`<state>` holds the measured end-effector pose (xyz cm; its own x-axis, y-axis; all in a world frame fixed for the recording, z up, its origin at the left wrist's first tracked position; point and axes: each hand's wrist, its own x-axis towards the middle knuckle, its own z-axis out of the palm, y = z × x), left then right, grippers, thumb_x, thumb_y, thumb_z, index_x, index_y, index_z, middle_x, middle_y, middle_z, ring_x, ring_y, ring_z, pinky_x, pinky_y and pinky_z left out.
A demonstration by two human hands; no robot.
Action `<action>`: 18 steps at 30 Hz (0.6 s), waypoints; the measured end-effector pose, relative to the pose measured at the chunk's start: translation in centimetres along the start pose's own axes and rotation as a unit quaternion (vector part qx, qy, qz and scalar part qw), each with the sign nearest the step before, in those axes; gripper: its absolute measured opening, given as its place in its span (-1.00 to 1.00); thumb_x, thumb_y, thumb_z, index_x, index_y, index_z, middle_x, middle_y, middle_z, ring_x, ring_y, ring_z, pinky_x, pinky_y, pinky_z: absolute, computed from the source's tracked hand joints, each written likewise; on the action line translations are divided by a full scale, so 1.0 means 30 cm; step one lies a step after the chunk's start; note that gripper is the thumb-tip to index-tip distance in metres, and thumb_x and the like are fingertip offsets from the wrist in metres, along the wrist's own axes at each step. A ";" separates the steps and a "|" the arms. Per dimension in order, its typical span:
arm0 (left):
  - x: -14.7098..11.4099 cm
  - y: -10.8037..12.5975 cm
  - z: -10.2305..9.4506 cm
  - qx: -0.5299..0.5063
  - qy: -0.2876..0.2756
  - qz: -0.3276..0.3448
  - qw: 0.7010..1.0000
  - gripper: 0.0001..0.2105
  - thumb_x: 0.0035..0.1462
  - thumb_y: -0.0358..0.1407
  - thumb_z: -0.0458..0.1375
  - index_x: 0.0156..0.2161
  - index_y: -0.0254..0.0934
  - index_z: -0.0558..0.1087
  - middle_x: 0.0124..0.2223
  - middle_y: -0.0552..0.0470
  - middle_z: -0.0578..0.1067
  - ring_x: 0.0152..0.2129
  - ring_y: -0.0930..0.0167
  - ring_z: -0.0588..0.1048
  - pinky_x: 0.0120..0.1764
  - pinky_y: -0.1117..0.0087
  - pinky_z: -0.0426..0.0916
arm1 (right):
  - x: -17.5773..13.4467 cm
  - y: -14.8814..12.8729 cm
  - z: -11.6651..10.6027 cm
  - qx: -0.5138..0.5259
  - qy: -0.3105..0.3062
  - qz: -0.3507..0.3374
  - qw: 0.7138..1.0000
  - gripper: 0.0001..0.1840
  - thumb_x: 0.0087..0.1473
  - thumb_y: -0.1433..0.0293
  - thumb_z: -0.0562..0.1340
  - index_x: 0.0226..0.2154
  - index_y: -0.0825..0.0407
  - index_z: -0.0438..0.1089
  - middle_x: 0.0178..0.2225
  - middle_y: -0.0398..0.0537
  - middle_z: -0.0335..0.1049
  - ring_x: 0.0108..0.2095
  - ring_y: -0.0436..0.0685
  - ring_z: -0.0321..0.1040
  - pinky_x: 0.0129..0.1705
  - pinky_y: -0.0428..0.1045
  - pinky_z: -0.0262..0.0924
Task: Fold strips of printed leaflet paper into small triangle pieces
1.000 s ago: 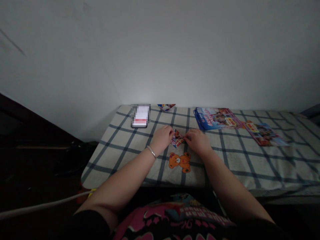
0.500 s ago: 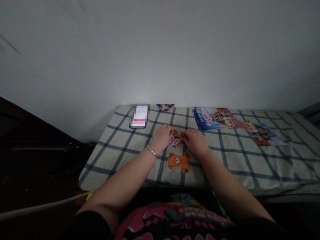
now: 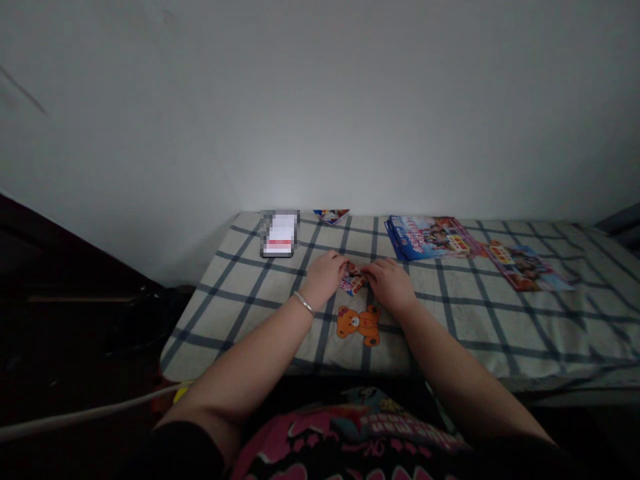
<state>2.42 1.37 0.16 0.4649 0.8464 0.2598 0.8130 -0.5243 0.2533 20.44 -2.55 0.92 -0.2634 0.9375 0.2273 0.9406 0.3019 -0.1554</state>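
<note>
- A phone (image 3: pixel 281 233) lay, screen lit, on the checked cloth (image 3: pixel 240 293).
- The left hand (image 3: pixel 326 275) pinched the left side of a small folded paper (image 3: pixel 353 285).
- A paper triangle (image 3: pixel 331 216) lay beside the wall (image 3: pixel 320 120).
- The folded paper was between both hands, just beyond a bear picture (image 3: pixel 359 325).
- The right hand (image 3: pixel 391 281) pinched its right side.
- A leaflet stack (image 3: pixel 425 239) lay near a single leaflet (image 3: pixel 530 268).

Printed piece (image 3: pixel 353 283) — paper; bangle (image 3: pixel 303 302) — smooth, shiny metal; tablecloth (image 3: pixel 265 283), matt fabric
</note>
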 end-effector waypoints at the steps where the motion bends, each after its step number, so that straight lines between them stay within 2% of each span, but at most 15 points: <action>1: 0.001 0.000 0.000 -0.001 0.001 -0.004 1.000 -0.76 0.30 -0.33 -0.02 -0.11 -0.24 0.51 -0.18 -0.03 0.48 -0.24 0.37 0.46 -0.20 0.37 0.32 | 0.002 0.000 0.002 0.005 0.000 0.005 1.000 -0.76 0.22 0.39 0.12 -0.19 -0.02 0.49 -0.22 -0.02 0.49 -0.12 0.17 0.30 -0.04 0.00 0.13; 4: 0.004 0.001 0.001 0.003 0.005 -0.022 1.000 -0.73 0.32 -0.29 -0.05 -0.09 -0.25 0.50 -0.17 -0.04 0.49 -0.24 0.36 0.46 -0.21 0.36 0.31 | 0.007 0.000 0.005 0.033 -0.003 0.030 0.999 -0.76 0.20 0.44 0.11 -0.18 0.01 0.48 -0.20 -0.02 0.49 -0.13 0.14 0.34 -0.05 -0.02 0.14; 9: 0.006 0.012 -0.002 0.021 -0.002 -0.029 0.999 -0.72 0.29 -0.16 0.01 -0.09 -0.26 0.48 -0.17 -0.04 0.48 -0.24 0.33 0.47 -0.28 0.36 0.29 | 0.015 0.006 0.004 0.063 -0.009 0.036 0.997 -0.78 0.18 0.45 0.13 -0.18 0.03 0.47 -0.21 -0.03 0.49 -0.15 0.12 0.36 -0.07 -0.04 0.15; 15: -0.004 0.029 -0.011 0.065 0.004 -0.019 0.998 -0.76 0.31 -0.23 -0.03 -0.03 -0.22 0.40 -0.13 -0.03 0.44 -0.33 0.36 0.46 -0.41 0.36 0.22 | 0.017 0.008 0.005 0.072 -0.012 0.039 0.997 -0.80 0.18 0.45 0.14 -0.20 0.03 0.47 -0.22 -0.03 0.47 -0.16 0.11 0.36 -0.10 -0.06 0.15; 18: -0.010 0.032 -0.011 0.080 -0.010 0.011 0.997 -0.78 0.32 -0.28 -0.05 -0.13 -0.25 0.44 -0.11 -0.04 0.43 -0.30 0.36 0.44 -0.38 0.35 0.24 | 0.014 0.012 0.007 0.070 -0.009 0.035 0.997 -0.80 0.17 0.45 0.14 -0.20 0.02 0.46 -0.20 -0.03 0.47 -0.15 0.10 0.36 -0.10 -0.06 0.15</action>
<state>2.94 0.57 0.63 0.4886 0.8377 0.2441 0.8476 -0.5220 0.0951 20.62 -2.00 0.76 -0.2039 0.9595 0.1943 0.9179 0.2564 -0.3028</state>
